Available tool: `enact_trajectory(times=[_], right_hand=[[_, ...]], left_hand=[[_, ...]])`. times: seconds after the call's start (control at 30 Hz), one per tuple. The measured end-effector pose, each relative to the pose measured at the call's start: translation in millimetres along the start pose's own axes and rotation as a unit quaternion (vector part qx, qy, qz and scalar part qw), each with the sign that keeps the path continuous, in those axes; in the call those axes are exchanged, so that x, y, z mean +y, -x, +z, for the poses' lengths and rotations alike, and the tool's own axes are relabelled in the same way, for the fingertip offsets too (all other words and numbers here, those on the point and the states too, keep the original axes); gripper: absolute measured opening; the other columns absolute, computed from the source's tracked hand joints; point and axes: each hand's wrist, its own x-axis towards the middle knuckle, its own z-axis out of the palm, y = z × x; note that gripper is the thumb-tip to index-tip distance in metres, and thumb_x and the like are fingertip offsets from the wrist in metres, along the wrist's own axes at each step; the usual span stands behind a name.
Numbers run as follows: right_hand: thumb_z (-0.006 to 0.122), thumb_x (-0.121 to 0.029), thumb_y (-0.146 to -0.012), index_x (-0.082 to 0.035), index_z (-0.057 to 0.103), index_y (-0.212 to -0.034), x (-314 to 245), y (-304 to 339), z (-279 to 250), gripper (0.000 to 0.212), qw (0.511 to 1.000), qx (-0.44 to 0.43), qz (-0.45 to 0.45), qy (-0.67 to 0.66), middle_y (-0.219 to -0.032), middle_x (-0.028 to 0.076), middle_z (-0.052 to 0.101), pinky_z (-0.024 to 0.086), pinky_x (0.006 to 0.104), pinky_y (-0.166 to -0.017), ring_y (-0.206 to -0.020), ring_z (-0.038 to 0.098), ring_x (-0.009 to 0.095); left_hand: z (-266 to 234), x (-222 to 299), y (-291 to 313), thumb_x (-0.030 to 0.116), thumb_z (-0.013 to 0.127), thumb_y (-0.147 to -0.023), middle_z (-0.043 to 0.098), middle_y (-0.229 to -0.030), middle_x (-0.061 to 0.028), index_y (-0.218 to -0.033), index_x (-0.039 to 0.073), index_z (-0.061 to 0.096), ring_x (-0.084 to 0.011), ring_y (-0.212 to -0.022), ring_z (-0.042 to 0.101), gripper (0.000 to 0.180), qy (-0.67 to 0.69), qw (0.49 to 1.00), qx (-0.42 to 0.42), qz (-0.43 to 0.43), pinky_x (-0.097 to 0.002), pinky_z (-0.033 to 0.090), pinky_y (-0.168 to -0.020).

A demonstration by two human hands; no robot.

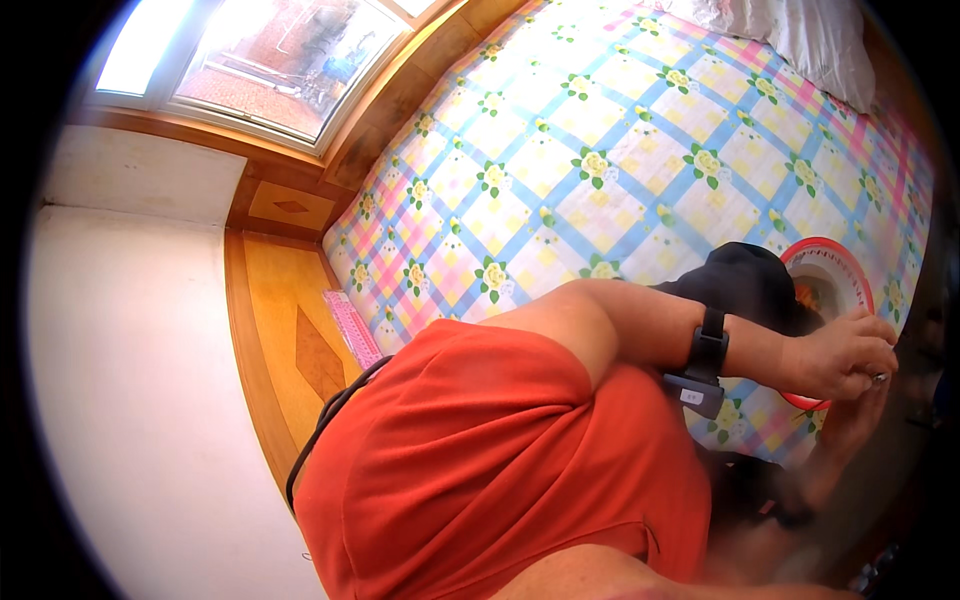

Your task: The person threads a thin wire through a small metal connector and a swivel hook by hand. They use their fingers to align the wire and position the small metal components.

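At the right, my left hand (845,355), with a black strap device (706,350) on its wrist, reaches over the near rim of a white basin (824,257) with a red edge. Its fingers are curled together. A small shiny spot shows at the fingertips, but what they hold is too small to name. My right hand (855,418) comes up from below and meets the left one. It is blurred and partly covered, so its fingers do not show clearly. Something orange and greenish (808,297) lies inside the basin, mostly hidden by my left hand and a black bundle.
The black cloth-like bundle (745,275) rests beside the basin on a bed-like surface with a checked, flowered cover (550,190). White bedding (800,40) lies at the far right. A pink strip-shaped object (352,328) sits along the wooden edge (285,320), below a window (285,65).
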Motion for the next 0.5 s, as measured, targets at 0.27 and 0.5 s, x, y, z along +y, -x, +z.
enact_trajectory(times=[0.27,0.5], right_hand=[[0.044,-0.030,-0.098,0.003,0.046,-0.126,-7,-2,15,0.043,0.997,-0.035,0.071,0.014,-0.070,-0.002,0.044,0.029,0.0187,-0.048,-0.054,0.038,0.004],[0.040,-0.031,-0.098,0.001,0.051,-0.114,-7,5,23,0.037,0.992,0.000,0.113,0.054,-0.064,-0.002,0.040,0.025,0.0203,-0.044,-0.049,0.035,0.005]], left_hand=[[-27,0,-6,0.007,0.073,-0.067,0.059,-0.085,-0.0076,-0.080,0.007,0.067,-0.0264,-0.087,0.057,0.013,0.003,0.998,-0.055,-0.019,-0.0363,0.047,-0.075],[-26,-8,-3,0.008,0.072,-0.067,0.059,-0.078,-0.0060,-0.076,0.009,0.067,-0.0259,-0.083,0.058,0.010,-0.044,0.998,-0.046,0.015,-0.0370,0.049,-0.070]])
